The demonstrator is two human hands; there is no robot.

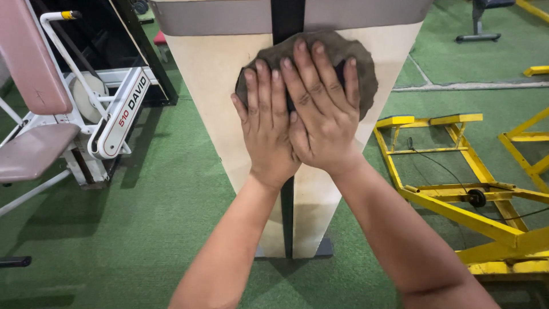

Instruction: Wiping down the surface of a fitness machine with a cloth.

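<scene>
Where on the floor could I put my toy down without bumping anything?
Green floor between the white machine and the cream panel is bare. Right is crowded with yellow frames. Both hands, left hand and right hand, press a grey cloth.

1. The cloth lies flat against the upright panel, over the vertical strip that runs down the panel's middle.
2. The left hand and right hand press on the cloth side by side, the right partly over the left.
3. The panel narrows downward to a base on the floor.
4. Left of the panel stands an exercise machine, with its padded seat at the far left.
5. Right of the panel sits a metal frame low on the floor, seemingly with a cable across it.
6. Behind, at top right, another machine's foot rests on the floor.
</scene>
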